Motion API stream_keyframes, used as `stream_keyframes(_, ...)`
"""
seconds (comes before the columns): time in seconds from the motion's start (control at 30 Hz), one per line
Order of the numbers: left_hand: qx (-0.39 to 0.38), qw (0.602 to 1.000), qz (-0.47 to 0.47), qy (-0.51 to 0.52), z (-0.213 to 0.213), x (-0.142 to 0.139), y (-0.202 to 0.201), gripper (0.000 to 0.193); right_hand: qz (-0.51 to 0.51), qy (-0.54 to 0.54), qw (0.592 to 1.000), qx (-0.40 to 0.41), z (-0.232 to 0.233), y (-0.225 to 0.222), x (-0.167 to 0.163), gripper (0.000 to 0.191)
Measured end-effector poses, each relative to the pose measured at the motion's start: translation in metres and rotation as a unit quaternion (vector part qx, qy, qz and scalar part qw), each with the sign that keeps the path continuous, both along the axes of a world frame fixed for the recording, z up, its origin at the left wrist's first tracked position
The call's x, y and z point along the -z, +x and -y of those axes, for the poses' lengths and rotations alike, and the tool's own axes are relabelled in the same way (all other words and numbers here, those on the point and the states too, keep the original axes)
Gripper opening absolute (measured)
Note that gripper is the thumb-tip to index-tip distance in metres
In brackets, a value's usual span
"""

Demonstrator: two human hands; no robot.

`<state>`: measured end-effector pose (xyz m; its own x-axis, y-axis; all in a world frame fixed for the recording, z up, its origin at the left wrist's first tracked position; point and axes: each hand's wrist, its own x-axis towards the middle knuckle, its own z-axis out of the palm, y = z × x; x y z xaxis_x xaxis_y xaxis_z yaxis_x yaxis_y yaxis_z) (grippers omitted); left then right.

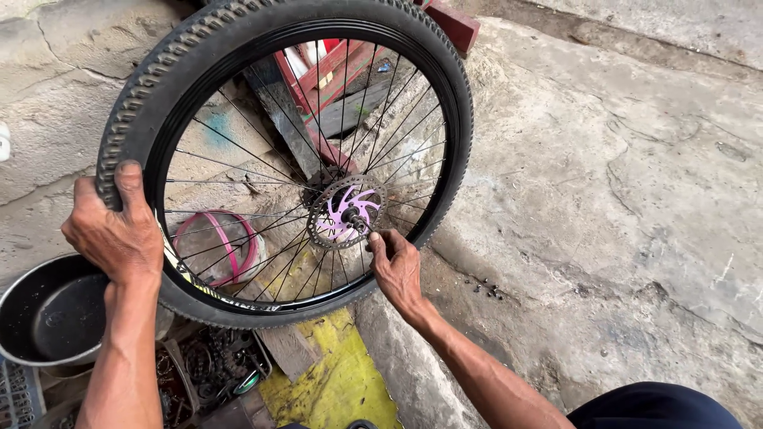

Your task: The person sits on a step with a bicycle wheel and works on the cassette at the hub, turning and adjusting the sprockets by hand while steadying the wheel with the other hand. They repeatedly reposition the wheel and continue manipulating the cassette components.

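- While we look down from the head camera, our left hand [111, 234] sits at the left of the frame, clenched over the knobby tyre [151, 79] of the bicycle wheel [445, 143], thumb across the tread and fingers behind it.
- At the lower left, just below that wrist, we see a dark metal pan [48, 314]; a tray of chain and small parts [211, 369] lies under the wheel's lower edge.
- Through the spokes we see a pink ring [218, 242] lying on the ground behind.
- Near the middle, the wheel stands almost upright and fills the upper centre; its axle points roughly toward us.
- The disc rotor [346, 213], with a purple centre, sits at the hub [351, 216], up and slightly left of our right hand [396, 270].
- Our right hand is the nearer one to the hub, its fingertips pinching at the axle end; we cannot tell what small piece they hold.
- Across the right of the frame we have cracked, bare concrete ground [620, 175], with a yellow sheet [342, 381] at the bottom centre.
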<state>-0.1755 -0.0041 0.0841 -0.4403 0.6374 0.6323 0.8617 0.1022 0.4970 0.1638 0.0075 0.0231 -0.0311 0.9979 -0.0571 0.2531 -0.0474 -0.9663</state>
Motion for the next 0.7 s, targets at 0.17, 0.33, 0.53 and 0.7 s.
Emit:
stream_keyframes(0.17, -0.025, 0.999, -0.04, 0.01, 0.0, -0.011, 0.012, 0.072, 0.064, 0.031, 0.997, -0.016, -0.008, 0.002, -0.006, 0.03)
stream_keyframes(0.33, -0.033, 0.999, -0.02, 0.003, -0.001, -0.02, 0.019, 0.076, 0.094, 0.01, 0.995, -0.033, -0.005, 0.005, -0.013, 0.034)
stream_keyframes(0.53, -0.027, 0.999, -0.023, 0.005, 0.0, -0.024, 0.023, 0.075, 0.06, 0.006, 0.998, -0.035, -0.008, 0.008, -0.02, 0.033)
stream_keyframes(0.7, -0.009, 1.0, 0.016, -0.005, -0.001, -0.032, 0.026, 0.074, 0.054, -0.063, 0.996, 0.024, -0.002, 0.011, -0.022, 0.034)
